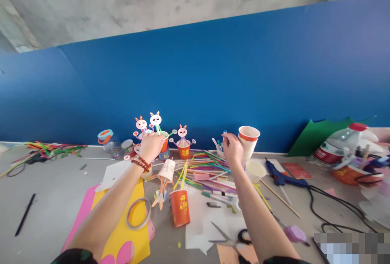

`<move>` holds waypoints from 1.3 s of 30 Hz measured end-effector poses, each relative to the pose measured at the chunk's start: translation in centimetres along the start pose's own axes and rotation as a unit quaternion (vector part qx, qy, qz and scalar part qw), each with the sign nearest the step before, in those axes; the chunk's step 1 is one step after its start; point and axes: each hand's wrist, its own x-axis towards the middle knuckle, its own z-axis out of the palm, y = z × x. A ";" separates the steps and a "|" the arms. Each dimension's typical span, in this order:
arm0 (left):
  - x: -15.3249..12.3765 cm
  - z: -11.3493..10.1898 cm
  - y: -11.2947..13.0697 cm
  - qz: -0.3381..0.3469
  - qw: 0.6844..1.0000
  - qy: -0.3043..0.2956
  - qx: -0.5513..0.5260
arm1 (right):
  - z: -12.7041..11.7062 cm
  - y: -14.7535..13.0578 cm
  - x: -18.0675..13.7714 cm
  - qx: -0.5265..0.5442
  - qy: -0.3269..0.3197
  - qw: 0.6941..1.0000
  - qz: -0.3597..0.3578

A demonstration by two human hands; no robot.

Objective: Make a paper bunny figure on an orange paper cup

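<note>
My left hand (151,146), with a red bead bracelet on the wrist, is closed round a red paper cup (165,141) that carries a white rabbit face on a green straw (155,119). Two more rabbit cup figures stand beside it, one to the left (141,125) and one to the right (183,147). My right hand (232,148) reaches to the back of the table with its fingers pinched near a small cup of pens (219,147), just left of a stack of white and red paper cups (248,140). What those fingers hold is not clear.
Coloured straws (207,170) lie heaped in the middle. Nearer me are an orange cup (179,208), a tape roll (138,213), yellow and pink paper (134,231) and scissors (227,237). A blue glue gun (282,176) with black cable, a plastic bottle (341,142) and green card (317,134) sit right.
</note>
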 end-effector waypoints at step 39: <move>0.2 -0.8 -0.1 -0.022 0.999 -0.039 0.010 | 5.8 -10.9 -9.1 0.136 -0.331 0.923 -0.142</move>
